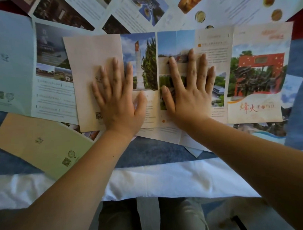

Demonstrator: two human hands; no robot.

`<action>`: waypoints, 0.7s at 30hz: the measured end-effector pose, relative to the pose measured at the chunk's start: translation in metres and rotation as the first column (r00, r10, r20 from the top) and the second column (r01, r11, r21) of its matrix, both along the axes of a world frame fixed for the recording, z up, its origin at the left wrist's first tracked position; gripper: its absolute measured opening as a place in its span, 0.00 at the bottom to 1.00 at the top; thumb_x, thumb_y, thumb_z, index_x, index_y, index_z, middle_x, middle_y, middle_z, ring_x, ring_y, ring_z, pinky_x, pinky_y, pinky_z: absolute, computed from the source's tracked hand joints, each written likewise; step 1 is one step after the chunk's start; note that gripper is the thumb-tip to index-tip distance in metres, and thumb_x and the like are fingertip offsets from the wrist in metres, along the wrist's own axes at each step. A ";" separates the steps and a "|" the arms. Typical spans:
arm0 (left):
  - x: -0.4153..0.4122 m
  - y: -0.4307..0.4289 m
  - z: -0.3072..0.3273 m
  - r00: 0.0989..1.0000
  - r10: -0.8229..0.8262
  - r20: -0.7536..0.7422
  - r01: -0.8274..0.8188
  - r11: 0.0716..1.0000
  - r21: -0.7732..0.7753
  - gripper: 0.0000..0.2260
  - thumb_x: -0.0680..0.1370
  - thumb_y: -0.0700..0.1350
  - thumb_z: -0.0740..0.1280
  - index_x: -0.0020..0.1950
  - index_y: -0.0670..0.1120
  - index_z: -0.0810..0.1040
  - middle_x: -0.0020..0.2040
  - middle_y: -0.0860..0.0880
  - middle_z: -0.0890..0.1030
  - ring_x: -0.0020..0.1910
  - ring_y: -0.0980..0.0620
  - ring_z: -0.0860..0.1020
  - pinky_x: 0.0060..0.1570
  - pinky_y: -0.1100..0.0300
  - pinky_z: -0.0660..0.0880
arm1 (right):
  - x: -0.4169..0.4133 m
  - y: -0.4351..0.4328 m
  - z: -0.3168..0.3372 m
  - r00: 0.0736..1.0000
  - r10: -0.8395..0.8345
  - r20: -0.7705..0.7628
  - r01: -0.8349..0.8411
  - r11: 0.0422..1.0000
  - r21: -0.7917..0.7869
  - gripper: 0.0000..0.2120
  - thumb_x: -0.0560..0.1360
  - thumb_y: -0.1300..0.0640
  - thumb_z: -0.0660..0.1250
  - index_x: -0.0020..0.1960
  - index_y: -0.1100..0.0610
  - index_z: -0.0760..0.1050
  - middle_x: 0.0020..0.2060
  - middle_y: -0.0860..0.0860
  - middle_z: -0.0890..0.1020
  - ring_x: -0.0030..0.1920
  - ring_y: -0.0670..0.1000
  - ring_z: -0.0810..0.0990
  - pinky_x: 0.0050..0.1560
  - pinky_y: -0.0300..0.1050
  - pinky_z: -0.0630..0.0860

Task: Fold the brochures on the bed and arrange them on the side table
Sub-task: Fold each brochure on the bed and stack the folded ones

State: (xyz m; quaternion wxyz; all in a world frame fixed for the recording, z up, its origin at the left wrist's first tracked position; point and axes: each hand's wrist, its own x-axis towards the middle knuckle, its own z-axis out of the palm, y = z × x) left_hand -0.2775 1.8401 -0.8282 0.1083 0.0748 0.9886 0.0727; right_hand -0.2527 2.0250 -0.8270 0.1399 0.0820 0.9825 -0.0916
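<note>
A wide beige brochure [253,72] with a red gate picture on its right panel lies unfolded across the middle of the bed. My left hand [118,97] presses flat on its left panels, fingers spread. My right hand [189,88] lies flat on its middle panels, fingers spread too. Neither hand holds anything. Other unfolded brochures surround it: a pale blue one [11,65] at the left, a yellow-green one [42,144] at the lower left, and several more [142,11] overlapping along the top. The side table is not in view.
The blue bed cover [149,153] shows below the brochures, with a white sheet [150,181] along the bed's near edge. My legs [148,219] stand against that edge. A dark red strip [299,28] shows at the far right.
</note>
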 end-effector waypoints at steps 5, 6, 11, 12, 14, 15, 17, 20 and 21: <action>0.002 0.006 -0.007 1.000 -0.010 -0.025 0.008 0.994 -0.108 0.32 0.83 0.61 0.48 0.85 0.51 0.46 0.85 0.45 0.47 0.83 0.37 0.46 0.78 0.33 0.45 | 0.000 0.001 -0.003 1.000 0.011 -0.025 -0.011 1.000 0.000 0.33 0.85 0.35 0.45 0.85 0.46 0.42 0.84 0.59 0.42 0.83 0.65 0.39 0.80 0.68 0.41; 0.004 0.008 -0.009 0.999 -0.009 -0.032 0.006 0.994 -0.105 0.32 0.83 0.61 0.48 0.85 0.51 0.46 0.85 0.45 0.48 0.83 0.37 0.46 0.78 0.33 0.45 | 0.001 0.001 -0.003 1.000 0.004 -0.025 -0.004 1.000 0.009 0.33 0.85 0.35 0.45 0.85 0.46 0.43 0.84 0.59 0.43 0.83 0.65 0.40 0.80 0.68 0.41; 0.012 -0.019 -0.014 0.998 0.035 -0.045 -0.039 0.995 -0.093 0.32 0.83 0.62 0.47 0.85 0.52 0.46 0.85 0.45 0.48 0.83 0.37 0.46 0.77 0.32 0.46 | 0.004 -0.026 -0.007 0.996 0.060 -0.066 -0.056 0.997 0.052 0.33 0.85 0.37 0.44 0.85 0.48 0.43 0.84 0.60 0.44 0.83 0.64 0.42 0.79 0.70 0.42; 0.008 -0.016 -0.011 0.999 0.011 -0.046 -0.015 0.996 -0.085 0.32 0.83 0.63 0.46 0.85 0.52 0.45 0.85 0.45 0.47 0.83 0.37 0.46 0.77 0.32 0.46 | 0.002 -0.023 -0.006 0.997 0.048 -0.068 -0.044 0.998 0.055 0.33 0.85 0.37 0.44 0.85 0.48 0.42 0.84 0.59 0.44 0.83 0.64 0.42 0.79 0.70 0.42; 0.003 -0.013 -0.007 0.999 -0.028 -0.041 0.025 0.997 -0.074 0.32 0.83 0.63 0.45 0.85 0.52 0.44 0.85 0.44 0.46 0.83 0.37 0.46 0.77 0.32 0.46 | 0.000 -0.020 -0.005 0.998 0.024 -0.050 -0.020 0.997 0.070 0.33 0.85 0.37 0.44 0.85 0.48 0.41 0.84 0.58 0.43 0.83 0.64 0.41 0.79 0.70 0.42; 0.002 -0.014 -0.006 0.999 -0.040 -0.037 0.037 0.996 -0.079 0.32 0.83 0.64 0.45 0.85 0.53 0.44 0.85 0.45 0.46 0.83 0.37 0.45 0.77 0.31 0.46 | 0.001 -0.022 -0.005 0.999 0.014 -0.039 -0.011 0.997 0.073 0.33 0.85 0.37 0.43 0.85 0.48 0.41 0.84 0.58 0.43 0.83 0.64 0.41 0.79 0.70 0.42; 0.003 -0.026 -0.007 0.999 -0.027 -0.020 0.025 0.995 -0.100 0.32 0.83 0.64 0.45 0.85 0.53 0.43 0.85 0.45 0.46 0.83 0.37 0.45 0.77 0.31 0.46 | 0.001 -0.035 -0.005 0.999 0.024 -0.023 -0.023 0.998 0.058 0.33 0.84 0.36 0.43 0.85 0.48 0.41 0.84 0.58 0.42 0.83 0.64 0.40 0.79 0.70 0.41; 0.009 -0.075 -0.007 0.999 0.017 -0.034 -0.022 0.990 -0.139 0.32 0.83 0.63 0.46 0.85 0.53 0.44 0.85 0.44 0.46 0.83 0.37 0.46 0.77 0.31 0.47 | -0.003 -0.081 -0.006 0.997 0.075 -0.016 -0.075 0.997 0.015 0.34 0.84 0.36 0.43 0.85 0.48 0.39 0.84 0.57 0.41 0.83 0.63 0.38 0.79 0.69 0.41; 0.010 -0.092 -0.007 0.999 0.024 -0.037 -0.029 0.989 -0.144 0.32 0.83 0.63 0.47 0.85 0.53 0.44 0.85 0.44 0.46 0.83 0.37 0.46 0.77 0.31 0.47 | -0.005 -0.097 -0.006 0.996 0.085 -0.016 -0.084 0.996 0.006 0.34 0.84 0.36 0.43 0.85 0.47 0.40 0.84 0.57 0.41 0.83 0.63 0.38 0.79 0.69 0.41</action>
